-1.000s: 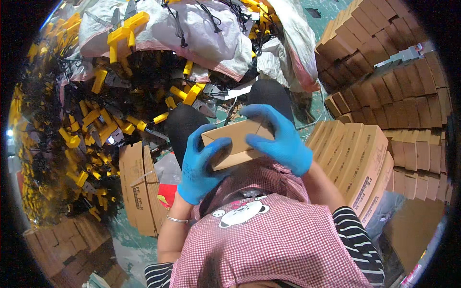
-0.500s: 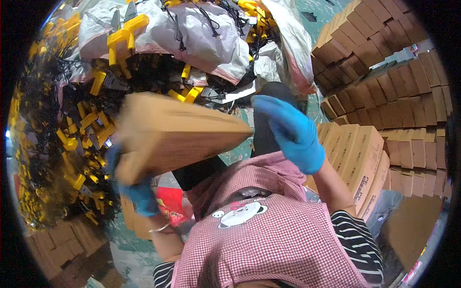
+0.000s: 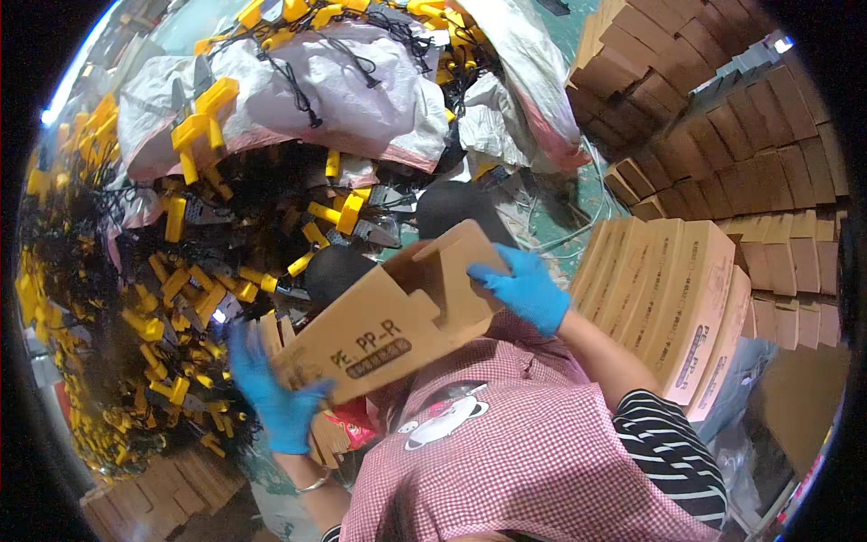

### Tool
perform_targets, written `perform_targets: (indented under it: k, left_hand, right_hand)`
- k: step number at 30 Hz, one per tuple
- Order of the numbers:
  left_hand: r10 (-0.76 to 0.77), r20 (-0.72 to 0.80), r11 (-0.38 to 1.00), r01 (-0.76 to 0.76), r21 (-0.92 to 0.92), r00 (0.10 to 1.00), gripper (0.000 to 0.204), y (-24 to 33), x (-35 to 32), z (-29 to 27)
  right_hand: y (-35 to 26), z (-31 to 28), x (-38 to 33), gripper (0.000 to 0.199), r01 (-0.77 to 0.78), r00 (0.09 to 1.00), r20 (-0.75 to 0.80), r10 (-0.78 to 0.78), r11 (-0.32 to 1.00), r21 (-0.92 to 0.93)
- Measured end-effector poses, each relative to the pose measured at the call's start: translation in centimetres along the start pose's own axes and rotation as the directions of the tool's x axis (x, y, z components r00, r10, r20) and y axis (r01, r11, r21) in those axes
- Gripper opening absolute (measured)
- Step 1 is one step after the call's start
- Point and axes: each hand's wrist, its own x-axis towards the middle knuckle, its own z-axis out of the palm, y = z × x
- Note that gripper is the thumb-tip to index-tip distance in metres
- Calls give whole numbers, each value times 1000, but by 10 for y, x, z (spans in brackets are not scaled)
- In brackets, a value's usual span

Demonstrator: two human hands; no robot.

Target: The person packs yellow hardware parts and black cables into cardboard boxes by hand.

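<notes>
A brown cardboard box (image 3: 352, 339) with dark print is held tilted over my lap, its right end higher than its left. The box stands open along its upper right part, where a flap or panel shows its bare inside. My left hand (image 3: 280, 402), in a blue glove, is around the lower left end, thumb against the printed side. At the upper right edge my right hand (image 3: 528, 289), also gloved in blue, grips the cardboard between thumb and fingers. Whatever lies deeper inside the box is hidden.
A large heap of yellow-handled tools with black cords (image 3: 181, 298) spreads on the left. White woven sacks (image 3: 361, 99) lie beyond it. Several printed cartons (image 3: 659, 298) stand in a row at my right, with stacked boxes (image 3: 741, 154) behind. Flat cardboard (image 3: 172, 488) lies at lower left.
The box has turned so its printed side and open part face me. My right hand, apart from it before, now grips its right edge. The view has shifted slightly.
</notes>
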Motion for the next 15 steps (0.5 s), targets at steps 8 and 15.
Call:
perform_targets:
  k: [8, 15]
  left_hand:
    - [194, 254, 957, -239, 162, 948, 120, 55, -1, 51]
    - [-120, -53, 942, 130, 309, 991, 112, 54, 7, 34]
  right_hand:
    - [72, -24, 82, 36, 158, 986, -87, -141, 961, 228]
    - [120, -30, 223, 31, 316, 812, -413, -412, 906, -281]
